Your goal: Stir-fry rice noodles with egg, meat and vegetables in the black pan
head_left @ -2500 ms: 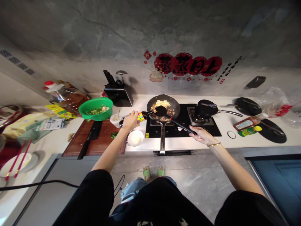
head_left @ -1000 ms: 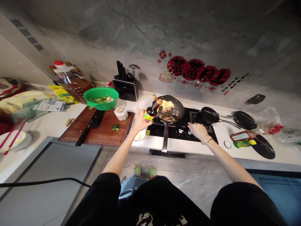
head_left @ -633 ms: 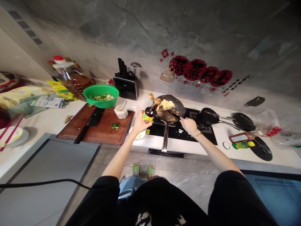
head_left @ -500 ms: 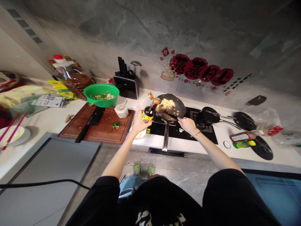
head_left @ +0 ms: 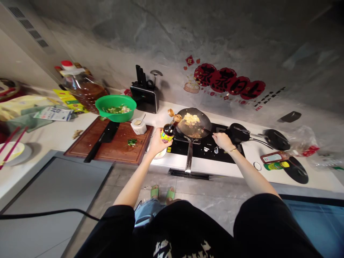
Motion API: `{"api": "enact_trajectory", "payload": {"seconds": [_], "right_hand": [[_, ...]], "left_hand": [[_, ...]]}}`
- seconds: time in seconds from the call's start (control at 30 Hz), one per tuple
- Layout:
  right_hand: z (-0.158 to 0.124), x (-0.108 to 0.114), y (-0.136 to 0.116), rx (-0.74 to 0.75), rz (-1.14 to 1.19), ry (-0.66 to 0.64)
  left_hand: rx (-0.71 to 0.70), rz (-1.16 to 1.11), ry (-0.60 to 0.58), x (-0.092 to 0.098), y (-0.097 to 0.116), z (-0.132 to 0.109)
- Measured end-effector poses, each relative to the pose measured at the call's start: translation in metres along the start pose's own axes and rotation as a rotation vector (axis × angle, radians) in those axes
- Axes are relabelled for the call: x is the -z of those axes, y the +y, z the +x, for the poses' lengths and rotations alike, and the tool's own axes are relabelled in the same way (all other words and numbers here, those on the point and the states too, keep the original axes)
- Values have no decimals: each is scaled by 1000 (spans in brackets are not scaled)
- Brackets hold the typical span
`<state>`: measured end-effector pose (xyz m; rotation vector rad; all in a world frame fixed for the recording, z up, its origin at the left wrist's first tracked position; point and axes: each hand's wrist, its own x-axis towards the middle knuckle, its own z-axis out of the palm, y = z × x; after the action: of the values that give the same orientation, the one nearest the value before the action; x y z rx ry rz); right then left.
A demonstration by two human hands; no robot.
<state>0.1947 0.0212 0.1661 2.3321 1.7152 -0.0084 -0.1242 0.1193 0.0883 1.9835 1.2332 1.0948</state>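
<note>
My left hand (head_left: 156,144) is wrapped round a bottle of dark sauce (head_left: 170,129) with a yellow label. Its flip cap hangs open, and the neck tilts toward the left rim of the wok (head_left: 205,119). Pale yellow scrambled egg (head_left: 191,118) lies at the far side of the wok, with small browned bits nearer the handle. In my right hand (head_left: 223,141) is the dark handle of a spatula (head_left: 208,130), which reaches into the wok from the right; its blade is hard to make out. The wok's metal handle (head_left: 189,157) points toward me, untouched.
Left of the hob (head_left: 199,151), a cutting board (head_left: 120,148) bears a cleaver (head_left: 103,139), chopped greens (head_left: 132,142) and a white jar (head_left: 138,127). A green bowl (head_left: 115,116) stands behind it. A lidded pot (head_left: 238,133), lids and sauce bottles are on the right.
My right hand has moved right with the spatula, drawing it toward the wok's right edge. More of the food now shows. The bottle stays tilted in my left hand.
</note>
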Motion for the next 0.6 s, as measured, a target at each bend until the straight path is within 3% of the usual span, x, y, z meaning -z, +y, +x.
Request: {"api": "enact_trajectory", "payload": {"seconds": [0.13, 0.2, 0.47, 0.6], "right_hand": [[-18, 25, 36, 77, 17, -33], [-22, 32, 42, 101, 12, -54], [2, 10, 3, -68, -44, 28], [6, 27, 10, -38, 11, -75]], "left_hand": [[5, -24, 7, 1, -2, 0], [7, -34, 13, 0, -3, 0], [0, -59, 14, 0, 0, -2], [16, -66, 17, 3, -3, -4]]}}
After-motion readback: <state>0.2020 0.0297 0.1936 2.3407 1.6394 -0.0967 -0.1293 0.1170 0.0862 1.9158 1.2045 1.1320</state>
